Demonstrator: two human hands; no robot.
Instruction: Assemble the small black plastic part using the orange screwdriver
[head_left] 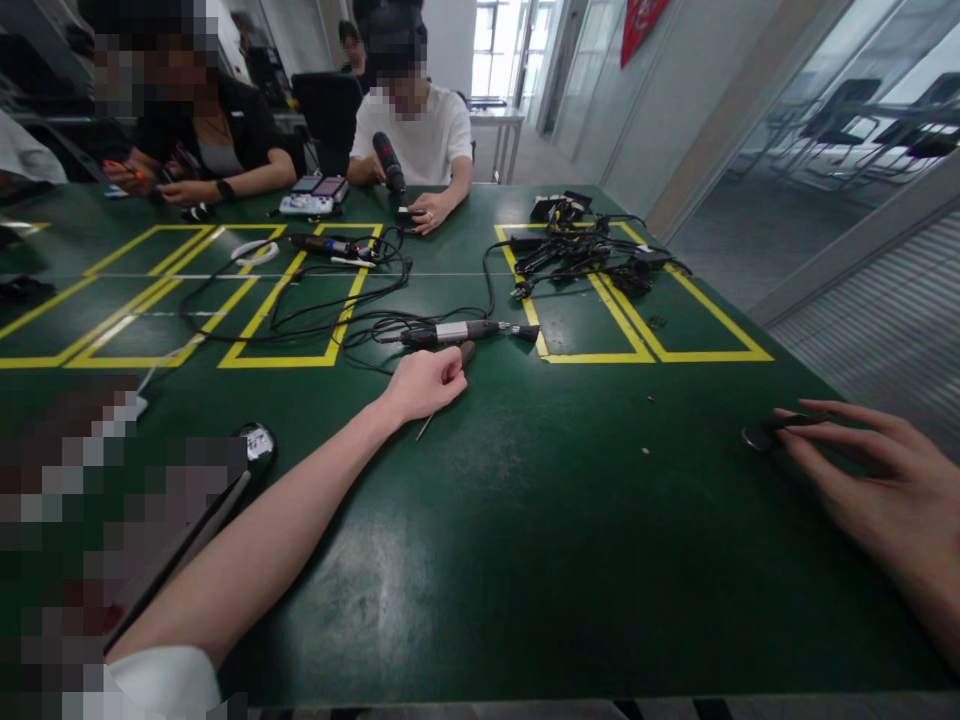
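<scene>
Head: left fingers (452, 366) hold screwdriver (468, 353) over yellow-taped green table (540, 540) beside glass partition (810, 150)

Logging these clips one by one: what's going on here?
The wearer's left hand grips a slim metal-shafted tool with a dark handle. The right hand pinches a small dark flat object, toward the right of the green table. A silver-and-black cylindrical tool lies just beyond the left hand. Across the table, a person in a white T-shirt holds a black cylindrical tool.
</scene>
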